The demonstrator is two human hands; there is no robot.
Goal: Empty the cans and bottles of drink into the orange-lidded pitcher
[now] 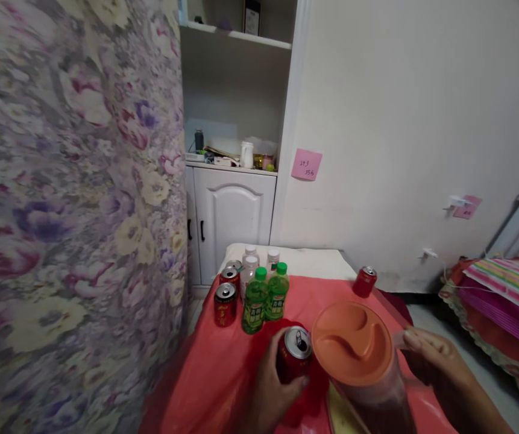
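Note:
My left hand (275, 386) is wrapped round a dark red drink can (296, 352), whose top shows a dark opening and a raised tab. Just right of the can, nearly touching it, is a clear pitcher (377, 401) with an orange lid (353, 343); dark liquid seems to be inside. The fingers of my right hand (440, 361) are closed round the pitcher's clear handle. Beyond my left hand stand two green-capped bottles (254, 307) of green drink. Beside them are several red cans (225, 306) and clear bottles with white caps (249, 274).
A red cloth (214, 374) covers the table. Another red can (364, 282) stands near its far right edge. A floral curtain (73, 211) hangs close on the left. Behind are a white cabinet (236, 217) and a wall; a bed (507, 301) stands at right.

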